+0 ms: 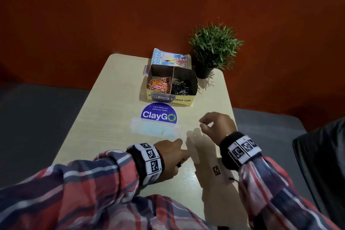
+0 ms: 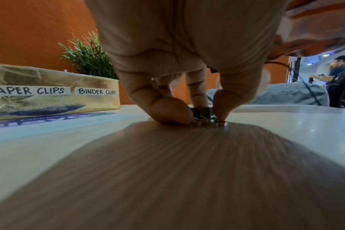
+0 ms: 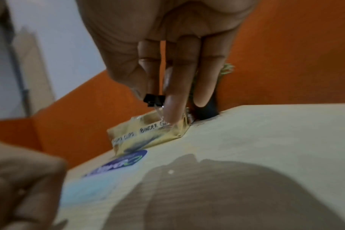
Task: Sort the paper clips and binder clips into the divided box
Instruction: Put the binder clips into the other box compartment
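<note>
The yellow divided box [image 1: 186, 100] stands at the table's far middle, labelled PAPER CLIPS and BINDER CLIPS [image 2: 49, 99]. Orange and pink paper clips [image 1: 159, 85] fill its left compartment, black binder clips [image 1: 182, 87] its right. My left hand [image 1: 182, 160] is down on the table near me, and its thumb [image 2: 171, 113] and a finger pinch a black binder clip [image 2: 201, 112] that rests on the surface. My right hand [image 1: 202, 124] is raised to the right, in front of the box, and pinches a small black binder clip [image 3: 154, 99] in the air.
A potted plant [image 1: 212, 48] stands right of the box, a printed booklet [image 1: 170, 59] behind it. A blue ClayGo sticker [image 1: 158, 114] and a pale taped patch [image 1: 155, 129] lie between box and hands. The table's right edge [image 1: 236, 123] runs close to my right hand.
</note>
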The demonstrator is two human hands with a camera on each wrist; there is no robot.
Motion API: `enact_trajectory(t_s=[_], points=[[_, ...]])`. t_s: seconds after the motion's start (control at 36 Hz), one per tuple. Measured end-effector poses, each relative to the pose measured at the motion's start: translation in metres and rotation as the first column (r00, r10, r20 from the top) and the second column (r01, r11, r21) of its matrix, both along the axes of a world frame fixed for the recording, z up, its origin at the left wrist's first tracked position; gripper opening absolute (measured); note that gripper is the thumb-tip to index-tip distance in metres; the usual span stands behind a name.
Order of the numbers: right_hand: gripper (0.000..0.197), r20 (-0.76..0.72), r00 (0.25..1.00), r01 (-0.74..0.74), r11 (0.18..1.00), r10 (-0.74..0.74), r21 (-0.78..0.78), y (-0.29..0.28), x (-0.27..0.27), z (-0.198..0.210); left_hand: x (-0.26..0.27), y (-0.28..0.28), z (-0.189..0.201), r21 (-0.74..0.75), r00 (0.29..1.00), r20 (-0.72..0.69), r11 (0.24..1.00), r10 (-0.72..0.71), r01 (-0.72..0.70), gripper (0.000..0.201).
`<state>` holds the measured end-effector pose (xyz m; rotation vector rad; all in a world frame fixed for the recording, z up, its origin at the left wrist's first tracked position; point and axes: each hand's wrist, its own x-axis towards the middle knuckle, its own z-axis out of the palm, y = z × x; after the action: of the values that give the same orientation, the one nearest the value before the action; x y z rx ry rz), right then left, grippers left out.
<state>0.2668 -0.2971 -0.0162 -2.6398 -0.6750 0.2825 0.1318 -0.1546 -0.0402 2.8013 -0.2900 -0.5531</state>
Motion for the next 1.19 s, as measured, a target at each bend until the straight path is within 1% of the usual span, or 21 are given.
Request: enact_trajectory(t_s=[0.03, 0.08, 0.14, 0.19, 0.22, 0.28, 0.33, 0.39, 0.47, 0.56, 0.61, 0.69, 0.78, 0.81, 0.83, 0.92, 0.97, 1.03, 1.11, 1.19], points=[[0.010, -0.065, 0.996, 0.067, 0.994, -0.061, 0.090, -0.008, -0.003, -0.002, 0.000, 0.001, 0.001, 0.013, 1.000, -0.011, 1.000, -0.002, 0.003, 0.012], [0.019, -0.167, 0.978, 0.157, 0.968, -0.125, 0.194, -0.018, -0.010, -0.005, 0.001, 0.002, -0.001, 0.031, 1.000, -0.017, 0.999, -0.010, 0.011, 0.010], [0.021, -0.167, 0.977, 0.169, 0.960, -0.133, 0.222, -0.019, -0.013, -0.004, 0.000, 0.003, -0.001, 0.041, 1.000, -0.017, 0.999, -0.011, 0.012, 0.009], [0.013, -0.083, 0.990, 0.132, 0.968, -0.117, 0.213, -0.010, -0.010, 0.005, -0.001, 0.003, 0.000, 0.059, 1.000, -0.009, 0.998, -0.003, 0.004, 0.011], [0.008, -0.013, 0.995, 0.099, 0.976, -0.099, 0.195, -0.002, -0.006, 0.012, -0.003, 0.002, 0.001, 0.060, 1.000, -0.004, 0.998, 0.001, -0.001, 0.012], [0.012, 0.146, 0.988, 0.024, 0.991, -0.043, 0.131, 0.019, 0.005, 0.027, -0.005, 0.001, 0.003, 0.061, 1.000, 0.010, 0.998, -0.002, 0.001, 0.018], [0.017, 0.259, 0.966, -0.035, 0.997, 0.016, 0.067, 0.043, 0.019, 0.041, -0.007, 0.001, 0.002, 0.039, 1.000, 0.018, 0.999, 0.003, -0.004, 0.031], [0.019, 0.319, 0.945, -0.074, 0.997, 0.068, 0.005, 0.067, 0.034, 0.050, -0.009, 0.002, 0.000, 0.025, 0.999, 0.038, 1.000, -0.007, 0.006, 0.035], [0.020, 0.343, 0.929, -0.108, 0.987, 0.143, -0.120, 0.096, 0.055, 0.054, -0.009, 0.005, -0.006, 0.031, 0.998, 0.057, 0.999, -0.031, 0.029, 0.034], [0.024, 0.289, 0.926, -0.154, 0.943, 0.243, -0.296, 0.112, 0.070, 0.050, -0.010, 0.007, -0.007, 0.029, 0.997, 0.066, 0.999, -0.037, 0.035, 0.032], [0.027, 0.247, 0.934, -0.162, 0.921, 0.260, -0.356, 0.115, 0.075, 0.047, -0.011, 0.008, -0.003, 0.028, 0.997, 0.067, 0.999, -0.039, 0.038, 0.031], [0.027, 0.237, 0.946, -0.144, 0.942, 0.221, -0.304, 0.111, 0.073, 0.043, -0.013, 0.011, 0.003, 0.049, 0.996, 0.086, 0.999, -0.016, 0.011, 0.028], [0.025, 0.268, 0.944, -0.137, 0.967, 0.193, -0.214, 0.098, 0.054, 0.041, -0.012, 0.017, 0.006, 0.005, 0.992, 0.119, 0.999, 0.045, -0.046, 0.033], [0.024, 0.246, 0.949, -0.143, 0.965, 0.197, -0.220, 0.092, 0.045, 0.039, -0.011, 0.020, 0.007, -0.012, 0.990, 0.125, 0.998, 0.069, -0.068, 0.033], [0.022, 0.192, 0.960, -0.154, 0.955, 0.206, -0.255, 0.085, 0.035, 0.036, -0.010, 0.023, 0.007, -0.011, 0.989, 0.121, 0.996, 0.089, -0.088, 0.033], [0.019, 0.003, 0.961, -0.254, 0.889, 0.276, -0.380, 0.061, 0.005, 0.021, -0.007, 0.030, 0.006, 0.009, 0.986, 0.073, 0.989, 0.148, -0.149, 0.023], [0.024, -0.060, 0.952, -0.297, 0.858, 0.300, -0.418, 0.045, -0.012, 0.012, -0.005, 0.035, 0.004, -0.003, 0.981, 0.045, 0.982, 0.191, -0.191, 0.017], [0.028, -0.095, 0.955, -0.294, 0.859, 0.280, -0.420, 0.031, -0.024, 0.008, -0.002, 0.039, 0.000, -0.009, 0.975, 0.020, 0.975, 0.220, -0.220, 0.011], [0.027, -0.127, 0.961, -0.276, 0.881, 0.246, -0.384, 0.014, -0.039, 0.005, 0.002, 0.043, -0.004, -0.022, 0.963, -0.040, 0.963, 0.266, -0.267, 0.014], [0.026, -0.126, 0.963, -0.266, 0.902, 0.236, -0.341, 0.001, -0.054, 0.003, 0.003, 0.042, -0.005, -0.032, 0.957, -0.056, 0.958, 0.285, -0.287, 0.014]])
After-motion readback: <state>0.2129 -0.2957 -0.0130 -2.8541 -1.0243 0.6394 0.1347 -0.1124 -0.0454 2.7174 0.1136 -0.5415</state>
